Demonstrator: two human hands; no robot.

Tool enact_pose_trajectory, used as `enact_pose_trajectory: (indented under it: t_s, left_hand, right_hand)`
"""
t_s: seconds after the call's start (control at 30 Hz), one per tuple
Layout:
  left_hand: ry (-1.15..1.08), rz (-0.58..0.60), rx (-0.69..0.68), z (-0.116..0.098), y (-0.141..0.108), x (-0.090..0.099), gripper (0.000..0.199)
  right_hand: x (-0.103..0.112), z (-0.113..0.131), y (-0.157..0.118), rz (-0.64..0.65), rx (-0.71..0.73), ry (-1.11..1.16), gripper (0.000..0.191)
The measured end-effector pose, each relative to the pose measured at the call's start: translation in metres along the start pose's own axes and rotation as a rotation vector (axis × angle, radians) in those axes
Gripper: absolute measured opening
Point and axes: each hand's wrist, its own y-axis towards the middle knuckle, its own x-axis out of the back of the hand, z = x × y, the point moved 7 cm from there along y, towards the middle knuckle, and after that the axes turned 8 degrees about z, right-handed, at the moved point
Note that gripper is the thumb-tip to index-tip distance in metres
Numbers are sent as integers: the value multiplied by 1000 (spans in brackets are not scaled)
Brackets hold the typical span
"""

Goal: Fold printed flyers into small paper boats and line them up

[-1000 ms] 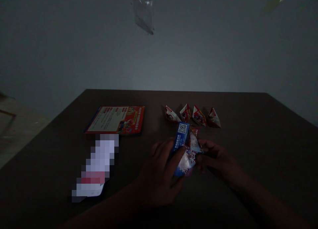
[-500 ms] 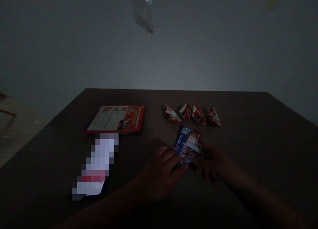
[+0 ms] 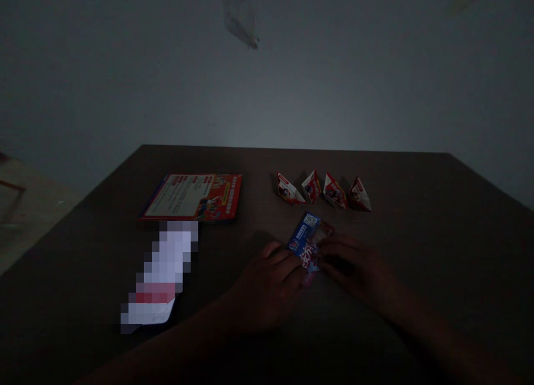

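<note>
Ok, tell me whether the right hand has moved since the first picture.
Yes. The right hand has moved left relative to the row of folded papers, its fingertips now reaching over the blue printed paper.

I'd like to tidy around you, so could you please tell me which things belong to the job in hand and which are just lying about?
In the job:
blue printed paper, left hand and right hand on it
probably the four folded paper pieces beyond it

Seemingly just about:
printed booklet
pixelated, phone-like device
clear plastic bag, high up
</note>
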Motion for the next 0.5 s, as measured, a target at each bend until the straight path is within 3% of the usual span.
enact_pose_trajectory:
  t_s: [0.13,0.5]
  left_hand:
    - [-2,-14,20,1,0,0,20]
    - [-4,-34,30,8,-3,2,20]
  right_hand:
    - [-13,0,4,70,62,-76,17]
    - [-17,8,2,63,50,-125,18]
